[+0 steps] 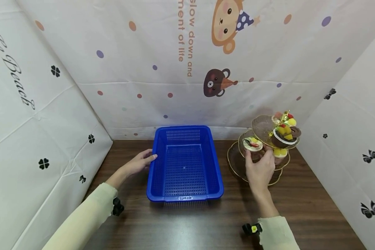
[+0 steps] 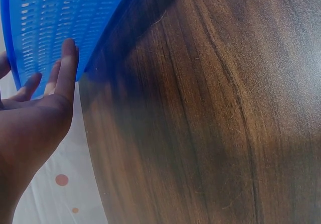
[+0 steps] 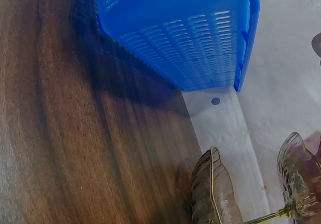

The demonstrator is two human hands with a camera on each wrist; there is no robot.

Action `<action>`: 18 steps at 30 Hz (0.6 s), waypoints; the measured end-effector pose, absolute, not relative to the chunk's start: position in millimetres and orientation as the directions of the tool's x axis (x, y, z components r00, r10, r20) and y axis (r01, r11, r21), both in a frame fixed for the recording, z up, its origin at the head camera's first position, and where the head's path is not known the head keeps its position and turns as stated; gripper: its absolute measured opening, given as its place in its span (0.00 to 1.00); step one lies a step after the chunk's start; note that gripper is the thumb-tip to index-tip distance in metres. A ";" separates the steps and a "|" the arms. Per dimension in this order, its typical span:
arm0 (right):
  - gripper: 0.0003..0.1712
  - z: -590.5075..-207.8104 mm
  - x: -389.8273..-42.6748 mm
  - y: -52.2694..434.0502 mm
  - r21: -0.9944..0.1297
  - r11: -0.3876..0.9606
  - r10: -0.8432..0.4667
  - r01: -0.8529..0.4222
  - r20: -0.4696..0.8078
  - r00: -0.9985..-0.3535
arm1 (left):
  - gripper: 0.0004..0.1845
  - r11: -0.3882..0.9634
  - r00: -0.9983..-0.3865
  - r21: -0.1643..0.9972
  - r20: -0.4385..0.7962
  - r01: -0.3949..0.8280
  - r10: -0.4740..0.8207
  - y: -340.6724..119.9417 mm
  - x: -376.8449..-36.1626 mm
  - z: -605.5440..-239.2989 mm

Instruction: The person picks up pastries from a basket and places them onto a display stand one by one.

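Observation:
A blue plastic basket stands on the table. My left hand is at its left side, thumb over the rim and fingers along the slotted outer wall. On the right stands a tiered glass stand with gold edges. My right hand pinches a dessert cup with a cream top and fruit pieces at the stand's middle tier. Whether the cup is clear of the plate is hidden. The right wrist view shows the stand's plates, but the right hand is not clearly visible there.
More desserts sit on the stand: a chocolate cup with yellow fruit on the top tier, a yellow-topped cup below. White patterned cloth walls the table at back and sides.

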State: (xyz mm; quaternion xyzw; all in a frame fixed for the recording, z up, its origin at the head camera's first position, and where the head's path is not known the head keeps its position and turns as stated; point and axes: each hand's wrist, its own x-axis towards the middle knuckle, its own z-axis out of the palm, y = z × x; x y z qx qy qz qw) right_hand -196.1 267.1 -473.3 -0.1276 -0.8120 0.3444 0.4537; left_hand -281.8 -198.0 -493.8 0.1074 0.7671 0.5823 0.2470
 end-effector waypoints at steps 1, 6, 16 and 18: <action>0.33 -473.9 -196.1 267.6 -0.676 0.729 0.519 -0.111 0.651 -0.555 | 0.33 0.299 -0.855 0.946 -0.254 -0.122 0.453 -197.8 -282.0 -493.8; 0.33 -476.1 -196.0 269.9 -0.649 0.749 0.488 -0.134 0.678 -0.550 | 0.34 0.299 -0.854 0.947 -0.249 -0.117 0.456 -196.9 -282.8 -494.7; 0.32 -481.6 -197.6 275.5 -0.577 0.802 0.437 -0.158 0.745 -0.503 | 0.33 0.305 -0.854 0.944 -0.257 -0.123 0.451 -195.6 -283.4 -494.2; 0.31 -482.0 -197.3 276.4 -0.569 0.807 0.429 -0.158 0.749 -0.504 | 0.33 0.305 -0.855 0.944 -0.261 -0.127 0.449 -195.2 -283.8 -494.3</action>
